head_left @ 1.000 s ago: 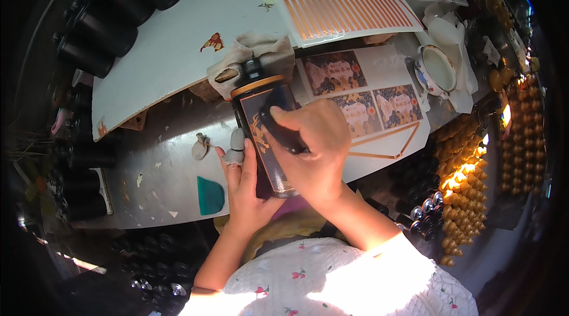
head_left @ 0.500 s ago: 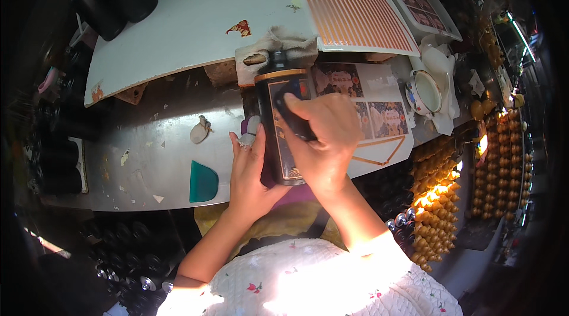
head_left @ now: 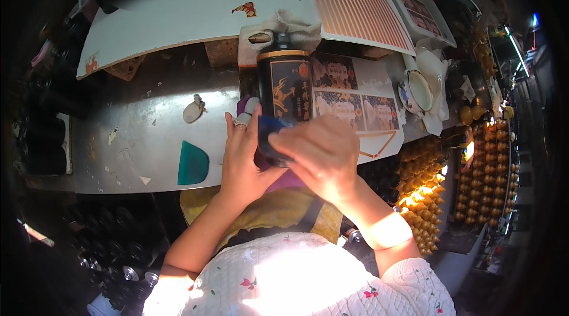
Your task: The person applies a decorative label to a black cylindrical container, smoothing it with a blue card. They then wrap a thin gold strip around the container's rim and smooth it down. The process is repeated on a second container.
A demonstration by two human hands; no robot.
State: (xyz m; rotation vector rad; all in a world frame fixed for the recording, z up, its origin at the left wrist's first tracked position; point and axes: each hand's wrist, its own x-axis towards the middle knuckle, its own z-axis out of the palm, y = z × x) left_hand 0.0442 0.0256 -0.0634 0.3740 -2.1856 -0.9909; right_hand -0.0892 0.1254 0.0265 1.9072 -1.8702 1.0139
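Note:
A black bottle (head_left: 268, 79) with a gold ring and a dark decorated label (head_left: 290, 88) lies in front of me, its neck pointing away against a white cloth-wrapped rest (head_left: 255, 49). My left hand (head_left: 242, 159) holds its near end from the left, fingers along the side; a grey wrap covers one fingertip. Pinched in my right hand (head_left: 326, 153) is a dark blue scraper (head_left: 271, 138), pressed over the bottle's near part and hiding the label's lower end. The right hand is slightly blurred.
Left on the metal table lie a green scraper (head_left: 193, 163) and a small tied cloth pouch (head_left: 193, 110). To the right are label sheets (head_left: 379, 111) and a white enamel mug (head_left: 419, 91). A raised white board (head_left: 178, 8) carries a striped orange sheet (head_left: 355, 5). Golden bottle-like pieces (head_left: 483, 180) stand right.
My right hand has drawn the scraper down the bottle toward me, uncovering the label's upper part. My left hand stays at the bottle's near end. The view has shifted slightly.

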